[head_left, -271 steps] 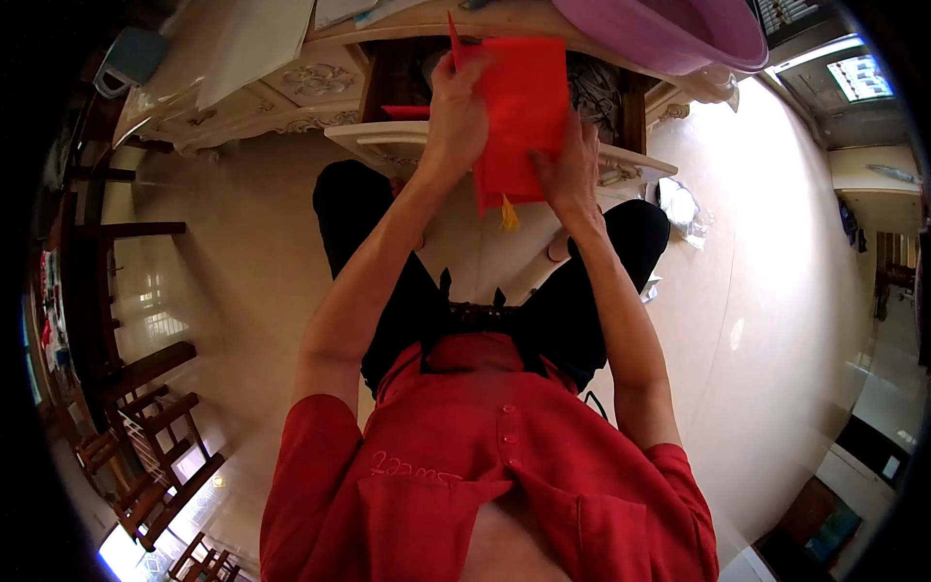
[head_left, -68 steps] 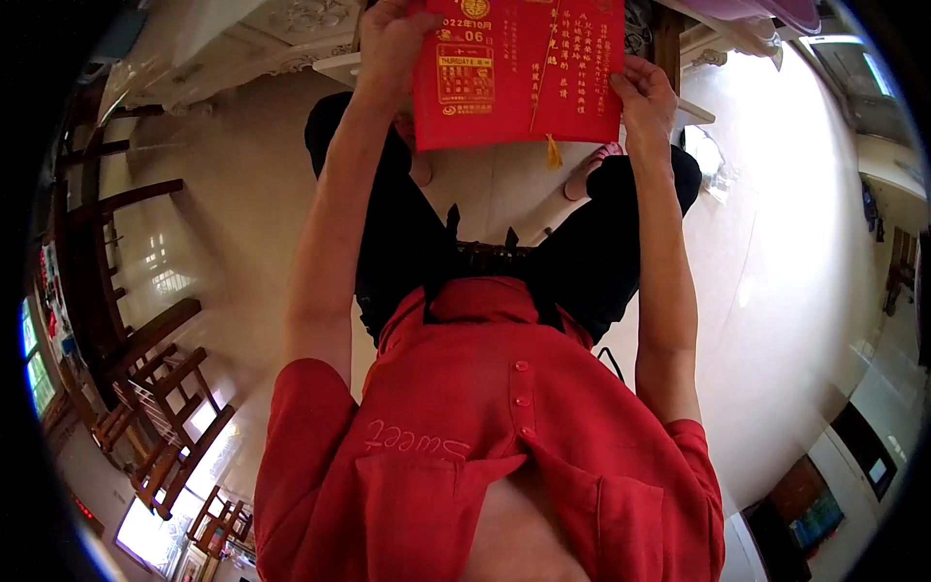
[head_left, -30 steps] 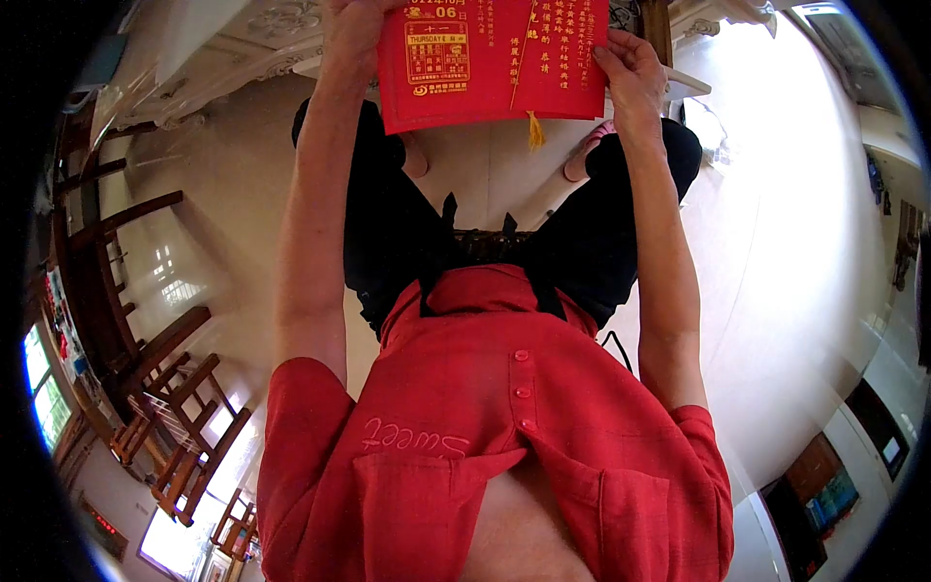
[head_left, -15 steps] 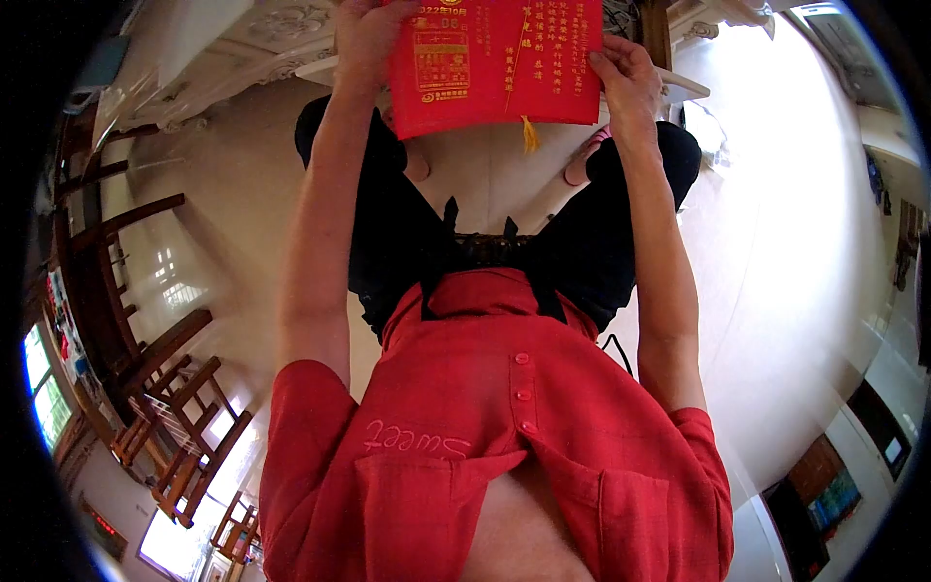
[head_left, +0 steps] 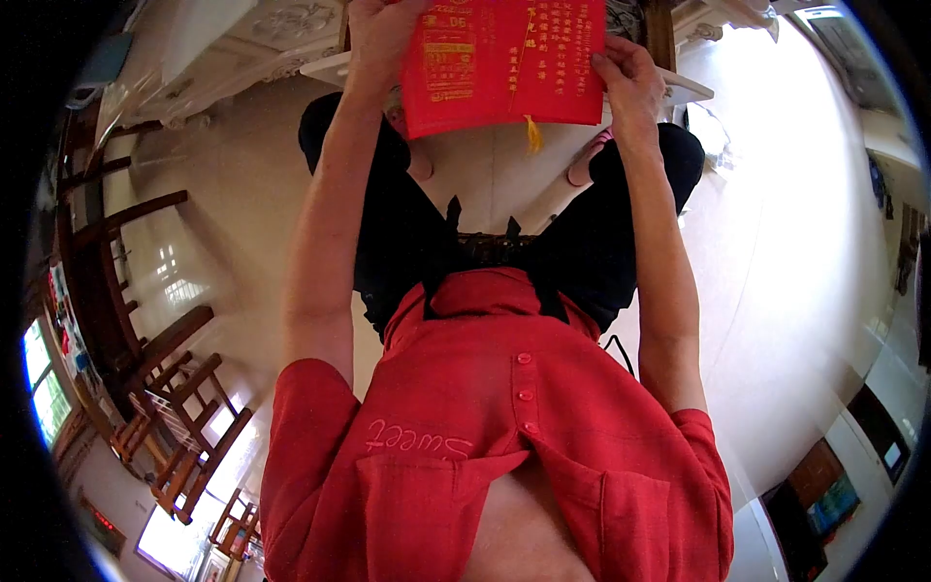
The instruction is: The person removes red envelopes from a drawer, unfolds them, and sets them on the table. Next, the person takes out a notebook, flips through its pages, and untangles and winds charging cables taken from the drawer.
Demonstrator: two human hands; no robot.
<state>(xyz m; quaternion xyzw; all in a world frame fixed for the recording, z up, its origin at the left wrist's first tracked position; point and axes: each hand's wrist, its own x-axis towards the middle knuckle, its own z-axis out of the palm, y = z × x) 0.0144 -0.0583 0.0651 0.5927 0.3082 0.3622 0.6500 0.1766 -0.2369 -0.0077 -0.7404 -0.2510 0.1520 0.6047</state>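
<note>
A red invitation card point(head_left: 499, 87) with gold printing is held up in front of me, near the top of the head view. A yellow tassel point(head_left: 533, 134) hangs from a cord along its fold. My left hand point(head_left: 381, 34) grips the card at its upper left edge, its fingers partly cut off by the frame. At the right edge, my right hand point(head_left: 632, 85) pinches the card between thumb and fingers. The top of the card lies outside the picture.
Behind the card stands a pale carved piece of furniture point(head_left: 242, 58). Wooden chairs point(head_left: 184, 427) are on the left, along with a dark wooden table point(head_left: 92, 291). My knees in black trousers point(head_left: 407, 194) are below the card, above a shiny tiled floor point(head_left: 223, 242).
My left hand and the card's left side have shifted a little to the right, and the card looks narrower and slightly tilted. My right hand has barely moved.
</note>
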